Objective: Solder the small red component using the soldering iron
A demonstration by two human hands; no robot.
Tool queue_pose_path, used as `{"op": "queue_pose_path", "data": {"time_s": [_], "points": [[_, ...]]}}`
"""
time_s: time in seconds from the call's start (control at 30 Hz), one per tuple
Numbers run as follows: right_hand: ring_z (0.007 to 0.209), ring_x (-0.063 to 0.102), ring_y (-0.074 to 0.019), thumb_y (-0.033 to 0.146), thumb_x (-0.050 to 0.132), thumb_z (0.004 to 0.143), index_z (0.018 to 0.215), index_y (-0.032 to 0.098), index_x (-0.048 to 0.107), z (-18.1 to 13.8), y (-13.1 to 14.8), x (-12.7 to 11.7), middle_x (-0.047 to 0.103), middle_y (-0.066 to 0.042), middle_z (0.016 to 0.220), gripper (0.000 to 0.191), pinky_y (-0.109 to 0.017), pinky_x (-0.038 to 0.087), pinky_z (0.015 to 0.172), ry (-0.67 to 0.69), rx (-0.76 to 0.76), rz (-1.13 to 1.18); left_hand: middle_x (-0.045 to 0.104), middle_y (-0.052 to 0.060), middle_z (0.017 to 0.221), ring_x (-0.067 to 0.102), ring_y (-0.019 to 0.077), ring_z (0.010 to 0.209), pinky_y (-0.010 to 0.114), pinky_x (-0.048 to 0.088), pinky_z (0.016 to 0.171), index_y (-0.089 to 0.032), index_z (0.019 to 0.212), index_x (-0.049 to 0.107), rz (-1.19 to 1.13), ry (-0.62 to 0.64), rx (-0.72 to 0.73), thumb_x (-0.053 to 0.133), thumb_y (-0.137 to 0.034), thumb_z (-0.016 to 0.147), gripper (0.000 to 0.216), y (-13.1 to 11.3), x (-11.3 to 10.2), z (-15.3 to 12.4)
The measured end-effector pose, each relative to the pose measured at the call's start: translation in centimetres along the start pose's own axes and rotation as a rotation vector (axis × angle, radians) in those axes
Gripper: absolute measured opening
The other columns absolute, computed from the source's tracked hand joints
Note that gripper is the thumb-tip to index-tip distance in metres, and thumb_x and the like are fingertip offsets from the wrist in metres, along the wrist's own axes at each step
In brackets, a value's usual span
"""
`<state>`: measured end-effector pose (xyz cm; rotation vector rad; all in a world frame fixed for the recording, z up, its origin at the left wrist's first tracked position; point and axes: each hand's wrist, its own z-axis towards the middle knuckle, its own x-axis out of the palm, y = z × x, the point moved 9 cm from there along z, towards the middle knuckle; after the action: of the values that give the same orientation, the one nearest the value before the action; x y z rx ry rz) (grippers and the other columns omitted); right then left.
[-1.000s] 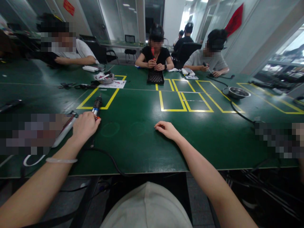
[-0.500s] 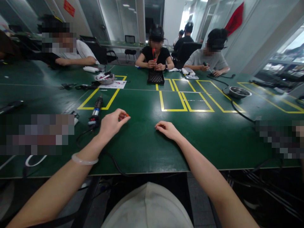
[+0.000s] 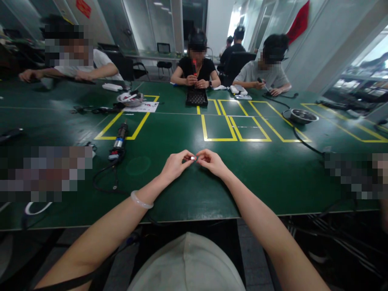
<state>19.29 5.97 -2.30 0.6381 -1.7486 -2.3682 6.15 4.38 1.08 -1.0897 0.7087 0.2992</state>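
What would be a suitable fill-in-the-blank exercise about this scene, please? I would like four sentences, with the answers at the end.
1. The bare left hand holds a small white-and-red piece near the bare right hand, over a smooth tabletop coloured ____.
2. The black cylindrical tool with a silver-and-blue band lies on the wearer's ____ side.
3. The thin rectangular outlines on the tabletop are coloured ____.
4. The black rectangular tray stands before a co-worker whose shirt is ____.

Missing words: green; left; yellow; black.
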Motion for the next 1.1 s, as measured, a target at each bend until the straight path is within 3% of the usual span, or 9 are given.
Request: {"op": "queue_pose_path", "data": {"time_s": [0.3, 0.6, 1.1], "points": [[0.069, 0.059, -0.0117, 0.032, 0.064, 0.081, 0.103, 0.017, 0.059, -0.1, 0.4, 0.3, 0.067, -0.002, 0.085, 0.027, -0.024, 0.047, 0.064, 0.024, 0.005, 0.010, 0.074, 0.003, 0.102, 0.069, 0.0195, 0.093, 0.030, 0.050, 0.082, -0.023, 0.107, 0.067, -0.044, 0.058, 0.025, 0.055, -0.041, 0.090, 0.028, 0.3, 0.6, -0.1], [0.069, 0.062, -0.0130, 0.045, 0.060, 0.086, 0.089, 0.016, 0.061, -0.2, 0.5, 0.6, 0.068, -0.003, 0.076, 0.030, -0.026, 0.050, 0.067, 0.059, 0.038, 0.128, 0.072, 0.005, 0.092, 0.067, 0.0156, 0.082, 0.026, 0.050, 0.078, -0.016, 0.096, 0.068, -0.203, 0.208, 0.013, 0.041, -0.046, 0.096, 0.040, 0.4, 2.2, -0.4], [0.061, 0.060, -0.0121, 0.051, 0.061, 0.083, 0.084, 0.016, 0.059, -0.2, -0.1, 0.3, 0.066, -0.002, 0.067, 0.034, -0.025, 0.047, 0.060, 0.022, 0.097, 0.141, 0.072, 0.008, 0.085, 0.067, 0.0155, 0.076, 0.028, 0.051, 0.077, -0.012, 0.096, 0.067, -0.356, 0.222, -0.068, 0.033, -0.048, 0.099, 0.050, 2.1, 3.3, -0.3]]}}
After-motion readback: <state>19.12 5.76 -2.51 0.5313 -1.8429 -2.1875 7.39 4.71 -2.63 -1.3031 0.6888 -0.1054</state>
